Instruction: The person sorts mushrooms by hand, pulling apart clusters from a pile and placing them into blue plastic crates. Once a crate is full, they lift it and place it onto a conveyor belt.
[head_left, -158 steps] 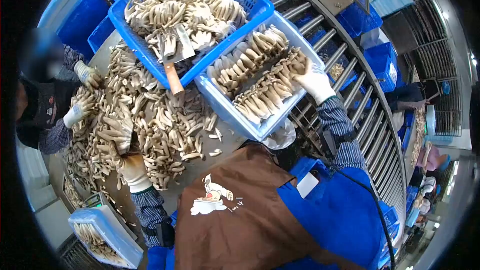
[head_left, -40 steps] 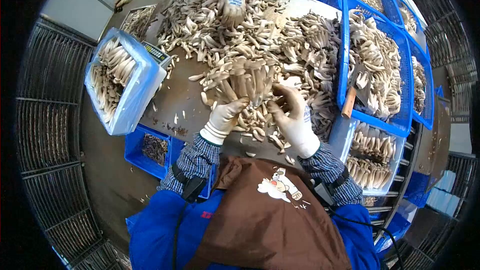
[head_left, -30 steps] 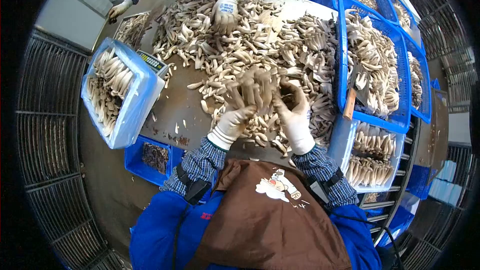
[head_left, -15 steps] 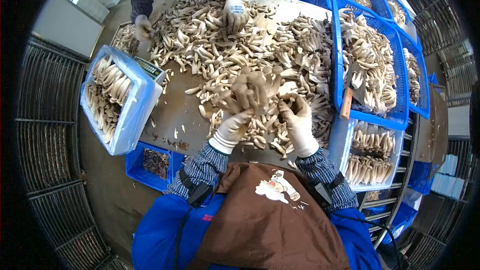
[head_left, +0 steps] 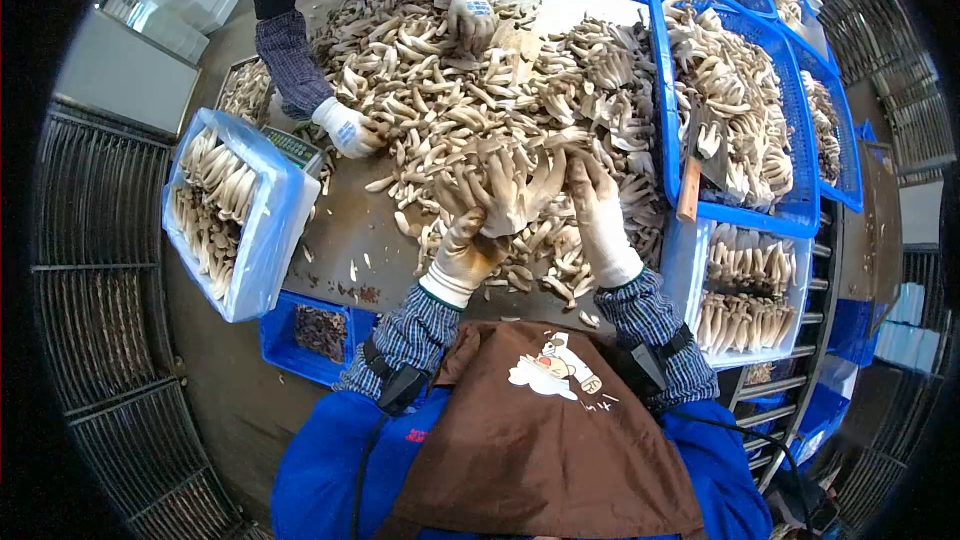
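My left hand (head_left: 464, 258), in a stained white glove, grips a cluster of mushrooms (head_left: 512, 190) near its pale base. The stems fan out away from me, over the loose mushrooms heaped on the table. On the cluster's right side is my right hand (head_left: 600, 220), gloved too, its fingers stretched out beside the outer stems with no mushroom seen in its palm. A big pile of loose mushrooms (head_left: 440, 95) spreads beyond both hands.
Across the table, a co-worker's gloved hands (head_left: 350, 128) reach into the pile. A knife (head_left: 690, 185) rests on a blue crate (head_left: 735, 215) of mushrooms at right. Below it stands a box (head_left: 765, 355) of mushrooms in rows. At left, a lined box (head_left: 275, 240) sits by a scale (head_left: 290, 147).
The cluster has turned so its pale base shows, and my left hand now grips it there. My right fingers have straightened. The co-worker's hand on the left has moved in toward the pile.
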The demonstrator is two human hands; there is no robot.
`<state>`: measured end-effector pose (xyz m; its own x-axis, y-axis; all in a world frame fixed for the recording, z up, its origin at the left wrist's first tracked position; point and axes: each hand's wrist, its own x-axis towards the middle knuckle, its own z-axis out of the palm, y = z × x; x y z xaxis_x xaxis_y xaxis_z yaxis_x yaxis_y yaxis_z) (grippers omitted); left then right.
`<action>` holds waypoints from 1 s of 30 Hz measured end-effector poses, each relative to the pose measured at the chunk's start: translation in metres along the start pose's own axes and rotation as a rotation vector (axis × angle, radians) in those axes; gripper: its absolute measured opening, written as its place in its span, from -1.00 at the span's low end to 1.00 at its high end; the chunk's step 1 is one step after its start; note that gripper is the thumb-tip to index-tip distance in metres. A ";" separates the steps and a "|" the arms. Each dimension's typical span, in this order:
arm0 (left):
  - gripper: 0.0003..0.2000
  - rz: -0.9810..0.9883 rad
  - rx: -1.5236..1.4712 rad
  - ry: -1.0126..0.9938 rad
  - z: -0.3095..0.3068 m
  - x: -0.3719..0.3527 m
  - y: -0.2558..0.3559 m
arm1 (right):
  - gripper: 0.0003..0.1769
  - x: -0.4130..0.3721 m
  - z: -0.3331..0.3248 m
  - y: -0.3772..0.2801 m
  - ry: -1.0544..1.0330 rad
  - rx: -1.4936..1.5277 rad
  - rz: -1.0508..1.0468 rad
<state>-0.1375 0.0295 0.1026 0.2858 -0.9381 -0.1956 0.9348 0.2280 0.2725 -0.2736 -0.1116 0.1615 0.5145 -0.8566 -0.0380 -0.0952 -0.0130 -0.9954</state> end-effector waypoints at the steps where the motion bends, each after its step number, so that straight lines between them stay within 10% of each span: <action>1: -0.44 -0.002 0.002 0.000 0.000 0.000 0.000 | -0.60 0.000 -0.002 -0.005 -0.053 0.026 0.070; 9: -0.22 0.212 0.125 0.062 0.027 0.019 -0.009 | -0.77 -0.023 -0.019 -0.011 -0.230 0.663 0.285; 11: -0.27 -0.031 -0.525 -0.085 0.028 0.026 -0.001 | -0.78 -0.032 -0.029 0.038 -0.001 0.562 0.211; 14: -0.33 0.064 -0.003 -0.255 0.034 0.028 -0.012 | -0.74 -0.076 -0.076 0.017 0.122 0.568 0.234; 18: -0.28 -0.089 0.087 -0.096 0.006 0.017 -0.014 | -0.78 -0.126 -0.179 0.050 0.492 -0.325 -0.218; 19: -0.28 -0.152 0.038 -0.009 -0.010 0.018 -0.013 | -0.74 -0.136 -0.187 0.041 0.617 0.258 -0.135; 20: -0.26 -0.110 0.083 -0.022 0.002 0.015 -0.020 | -0.70 -0.143 -0.228 0.059 0.677 -0.498 -0.238; 25: -0.21 -0.101 0.110 0.012 0.013 0.018 -0.049 | -0.48 -0.117 -0.338 0.058 0.245 -1.275 -0.343; 30: -0.25 -0.126 0.314 0.122 0.039 0.017 -0.081 | -0.47 -0.092 -0.360 0.067 -0.191 -1.436 -0.392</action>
<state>-0.2170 -0.0149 0.1135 0.2131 -0.9114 -0.3520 0.8594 0.0035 0.5112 -0.6344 -0.2195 0.1300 0.7946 -0.6018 0.0799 -0.6026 -0.7979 -0.0176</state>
